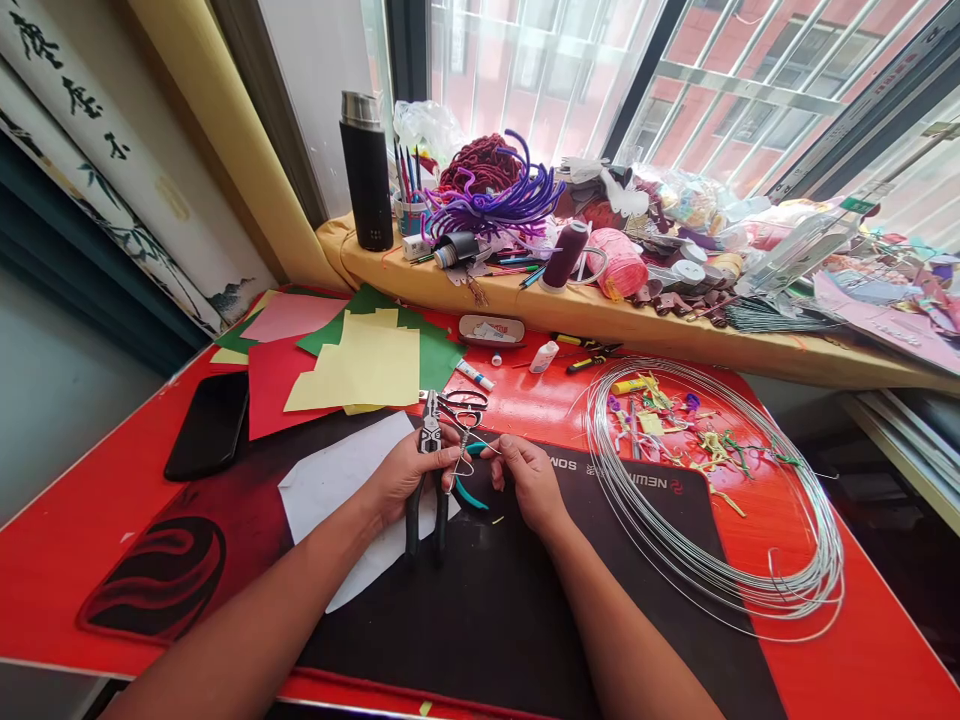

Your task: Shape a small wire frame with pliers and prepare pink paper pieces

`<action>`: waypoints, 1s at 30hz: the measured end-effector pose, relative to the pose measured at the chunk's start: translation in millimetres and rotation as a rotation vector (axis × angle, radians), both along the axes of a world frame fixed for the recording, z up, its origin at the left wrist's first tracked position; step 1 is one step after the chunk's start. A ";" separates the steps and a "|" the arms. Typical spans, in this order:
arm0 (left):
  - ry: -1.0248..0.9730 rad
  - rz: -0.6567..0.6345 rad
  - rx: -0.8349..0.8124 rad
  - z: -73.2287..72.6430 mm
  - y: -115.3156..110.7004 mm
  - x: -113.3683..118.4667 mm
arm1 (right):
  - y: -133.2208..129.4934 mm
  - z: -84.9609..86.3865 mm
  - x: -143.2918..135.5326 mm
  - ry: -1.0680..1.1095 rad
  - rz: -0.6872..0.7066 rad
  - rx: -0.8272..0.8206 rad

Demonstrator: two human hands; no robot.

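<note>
My left hand (405, 472) is closed around a pair of combination pliers (430, 437), jaws up and dark handles hanging below the palm. Between its thumb and fingertips is a bent, twisted piece of thin silvery wire (466, 437). My right hand (527, 482) pinches the end of this wire a little to the right. Just behind the fingers lie scissors (463, 402) with dark handles. A teal-handled tool (470, 494) rests on the mat between my hands, partly hidden. Beneath my left hand is a white sheet of paper (341, 485).
A large wire coil (829, 560) lies at right, around colourful scraps (712, 440). Coloured paper (367, 365) and a black phone (208, 425) are at left. Yellow-black pliers (592, 358) and a small white bottle (544, 357) lie behind. A crowded ledge bears a thermos (366, 180).
</note>
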State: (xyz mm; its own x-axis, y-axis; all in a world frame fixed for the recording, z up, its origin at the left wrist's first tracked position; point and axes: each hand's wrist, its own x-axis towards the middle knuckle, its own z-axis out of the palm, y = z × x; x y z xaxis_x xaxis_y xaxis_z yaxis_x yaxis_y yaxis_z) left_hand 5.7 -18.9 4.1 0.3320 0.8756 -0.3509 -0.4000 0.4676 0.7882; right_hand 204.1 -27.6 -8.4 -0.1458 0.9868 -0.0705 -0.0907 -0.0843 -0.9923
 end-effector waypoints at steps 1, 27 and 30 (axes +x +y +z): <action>0.001 -0.002 0.002 0.3 0.1 0.3 | 0.1 0.0 -0.1 -0.001 0.001 -0.002; 0.007 -0.014 0.007 1.2 0.3 0.3 | -0.2 3.2 -1.5 0.011 0.002 -0.017; 0.003 0.000 -0.013 3.0 0.1 1.0 | -0.1 2.8 -1.6 0.005 0.004 -0.021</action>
State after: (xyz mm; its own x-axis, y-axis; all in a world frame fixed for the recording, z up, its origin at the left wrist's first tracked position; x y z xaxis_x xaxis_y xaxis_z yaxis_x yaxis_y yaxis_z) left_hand 6.7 -18.8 7.1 0.3314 0.8707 -0.3634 -0.3974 0.4782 0.7832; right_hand 202.5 -27.7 -5.6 -0.1503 0.9845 -0.0901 -0.0956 -0.1052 -0.9899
